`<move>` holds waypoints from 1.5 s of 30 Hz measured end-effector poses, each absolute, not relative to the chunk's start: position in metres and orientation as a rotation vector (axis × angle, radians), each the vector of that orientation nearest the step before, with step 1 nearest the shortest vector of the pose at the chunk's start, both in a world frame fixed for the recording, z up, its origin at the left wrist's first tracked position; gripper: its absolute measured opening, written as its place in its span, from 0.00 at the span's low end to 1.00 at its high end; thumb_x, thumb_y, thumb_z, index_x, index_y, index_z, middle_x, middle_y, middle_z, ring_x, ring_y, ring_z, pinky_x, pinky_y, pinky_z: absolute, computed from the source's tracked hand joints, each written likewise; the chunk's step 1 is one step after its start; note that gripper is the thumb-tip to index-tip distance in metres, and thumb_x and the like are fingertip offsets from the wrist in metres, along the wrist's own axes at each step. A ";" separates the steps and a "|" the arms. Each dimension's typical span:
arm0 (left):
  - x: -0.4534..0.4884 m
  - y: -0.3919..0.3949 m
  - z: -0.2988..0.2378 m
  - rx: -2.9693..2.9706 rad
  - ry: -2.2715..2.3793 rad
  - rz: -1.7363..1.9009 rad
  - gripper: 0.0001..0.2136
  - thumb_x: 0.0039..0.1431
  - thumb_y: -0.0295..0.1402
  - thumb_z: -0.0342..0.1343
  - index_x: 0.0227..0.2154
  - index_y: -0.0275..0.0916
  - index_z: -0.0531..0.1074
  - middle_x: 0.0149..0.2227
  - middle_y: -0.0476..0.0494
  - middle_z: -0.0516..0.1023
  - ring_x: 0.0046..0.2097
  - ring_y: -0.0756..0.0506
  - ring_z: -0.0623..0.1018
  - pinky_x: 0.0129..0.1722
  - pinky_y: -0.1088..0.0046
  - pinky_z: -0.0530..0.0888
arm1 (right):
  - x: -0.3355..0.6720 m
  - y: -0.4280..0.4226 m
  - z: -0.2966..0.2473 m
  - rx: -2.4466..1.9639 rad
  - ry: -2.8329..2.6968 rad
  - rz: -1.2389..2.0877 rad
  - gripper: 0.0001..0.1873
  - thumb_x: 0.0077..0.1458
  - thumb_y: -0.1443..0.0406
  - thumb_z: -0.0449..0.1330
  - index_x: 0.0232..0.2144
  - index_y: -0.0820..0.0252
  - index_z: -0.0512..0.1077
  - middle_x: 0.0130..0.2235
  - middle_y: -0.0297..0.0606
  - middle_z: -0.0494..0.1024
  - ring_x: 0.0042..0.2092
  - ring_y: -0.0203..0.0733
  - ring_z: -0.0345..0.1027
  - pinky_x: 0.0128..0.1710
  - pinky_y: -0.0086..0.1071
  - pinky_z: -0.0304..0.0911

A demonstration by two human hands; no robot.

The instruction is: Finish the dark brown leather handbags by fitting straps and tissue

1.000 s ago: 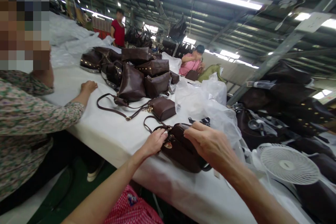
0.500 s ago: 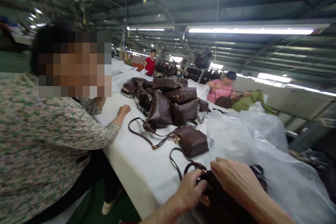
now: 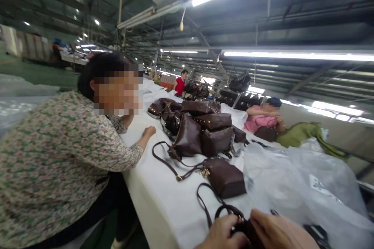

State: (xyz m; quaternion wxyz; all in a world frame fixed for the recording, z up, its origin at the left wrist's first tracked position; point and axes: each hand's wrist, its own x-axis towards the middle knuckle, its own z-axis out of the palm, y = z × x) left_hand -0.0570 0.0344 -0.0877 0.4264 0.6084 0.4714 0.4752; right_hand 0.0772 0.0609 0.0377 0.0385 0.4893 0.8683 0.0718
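Note:
At the bottom edge, my left hand point(image 3: 221, 235) and my right hand point(image 3: 279, 232) are both closed on a small dark brown handbag point(image 3: 247, 228), which shows only between them. Its thin strap point(image 3: 204, 204) loops out over the white table point(image 3: 154, 198). Much of both hands is cut off by the frame. Just beyond lies a second small brown bag point(image 3: 225, 177) with a long strap.
A pile of brown handbags point(image 3: 198, 128) sits further along the table. Clear plastic bags point(image 3: 298, 179) heap up on the right. A person in a patterned shirt point(image 3: 55, 163) leans on the table at left. Two more people work at the far end.
The view has swung up and to the left, so my hands and the bag have dropped to the bottom edge. The person at left now fills more of the picture.

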 end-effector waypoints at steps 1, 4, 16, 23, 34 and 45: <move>-0.059 0.029 -0.082 1.527 1.142 1.222 0.12 0.53 0.34 0.53 0.39 0.39 0.75 0.39 0.45 0.77 0.43 0.42 0.74 0.46 0.65 0.71 | 0.078 0.053 0.041 1.530 2.643 0.327 0.15 0.58 0.61 0.47 0.27 0.45 0.72 0.28 0.43 0.81 0.33 0.56 0.77 0.29 0.42 0.64; -0.062 0.022 -0.070 1.533 1.084 1.303 0.11 0.55 0.32 0.52 0.40 0.35 0.74 0.40 0.43 0.77 0.44 0.42 0.74 0.48 0.63 0.70 | 0.075 0.034 0.060 1.561 2.585 0.456 0.17 0.63 0.62 0.47 0.28 0.52 0.74 0.29 0.44 0.81 0.35 0.53 0.77 0.27 0.35 0.60; -0.061 0.026 -0.073 1.597 1.033 1.339 0.10 0.60 0.34 0.51 0.40 0.35 0.72 0.41 0.41 0.76 0.44 0.42 0.74 0.47 0.63 0.71 | 0.055 0.031 0.076 1.579 2.435 0.491 0.16 0.64 0.66 0.48 0.35 0.59 0.77 0.34 0.50 0.81 0.37 0.52 0.77 0.29 0.32 0.60; -0.061 0.026 -0.073 1.573 1.013 1.361 0.13 0.59 0.34 0.52 0.44 0.36 0.73 0.45 0.40 0.77 0.47 0.41 0.74 0.49 0.65 0.70 | 0.038 0.030 0.076 1.531 2.407 0.403 0.15 0.62 0.70 0.49 0.38 0.63 0.77 0.37 0.53 0.81 0.41 0.55 0.77 0.34 0.36 0.66; -0.052 0.038 -0.068 1.375 1.131 1.479 0.09 0.55 0.31 0.51 0.26 0.38 0.75 0.29 0.48 0.77 0.34 0.47 0.73 0.36 0.73 0.67 | 0.035 0.038 0.071 1.478 2.402 0.344 0.15 0.61 0.72 0.50 0.39 0.63 0.78 0.39 0.53 0.81 0.42 0.56 0.77 0.35 0.36 0.66; -0.052 0.044 -0.076 1.493 1.422 1.394 0.08 0.49 0.26 0.52 0.26 0.38 0.77 0.27 0.47 0.77 0.30 0.48 0.73 0.29 0.75 0.65 | 0.073 0.082 -0.012 1.425 2.826 0.274 0.19 0.56 0.77 0.49 0.39 0.56 0.76 0.35 0.44 0.80 0.34 0.46 0.77 0.33 0.33 0.67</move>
